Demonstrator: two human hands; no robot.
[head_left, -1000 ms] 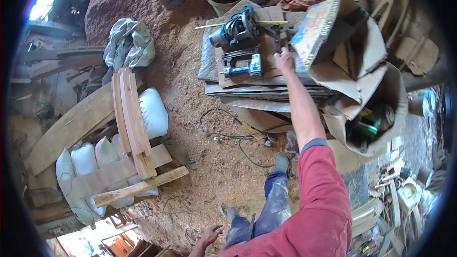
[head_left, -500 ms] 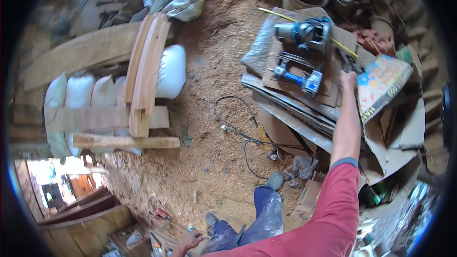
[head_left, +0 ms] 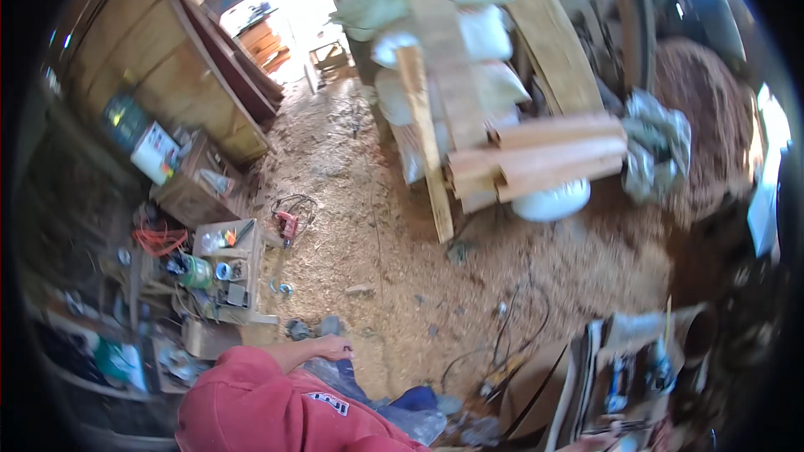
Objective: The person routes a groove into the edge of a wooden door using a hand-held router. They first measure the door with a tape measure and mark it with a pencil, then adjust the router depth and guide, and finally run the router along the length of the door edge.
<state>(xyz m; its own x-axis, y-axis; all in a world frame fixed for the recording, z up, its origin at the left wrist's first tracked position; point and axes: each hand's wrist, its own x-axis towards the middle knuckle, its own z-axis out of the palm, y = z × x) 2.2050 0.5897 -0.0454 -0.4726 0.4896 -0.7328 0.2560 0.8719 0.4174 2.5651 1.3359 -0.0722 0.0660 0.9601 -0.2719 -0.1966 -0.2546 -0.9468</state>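
My left hand (head_left: 333, 346) hangs in front of my trouser legs, its arm bent across the red sweatshirt; its fingers are too blurred to read. At the lower right edge, what shows of my right hand (head_left: 626, 434) is smeared beside a stack of cardboard sheets (head_left: 578, 385). Whether it holds anything is hidden. On that stack rest a blue and silver tool (head_left: 618, 383) and a round-bodied power tool with a teal housing (head_left: 661, 368). A yellow strip (head_left: 668, 318) sticks up beyond them.
Sawdust covers the floor (head_left: 343, 243), with a black cable (head_left: 502, 343) and a red power tool (head_left: 287, 226) on it. Cut boards (head_left: 561, 151) lie by white sacks (head_left: 486, 33); a wooden batten (head_left: 425, 142) leans there. A cluttered low bench (head_left: 251, 276) stands left.
The view has swung left, bringing the doorway and low bench into fuller sight. The cardboard stack has shifted to the lower right edge. My right hand, earlier at a dark tool there, is now barely visible.
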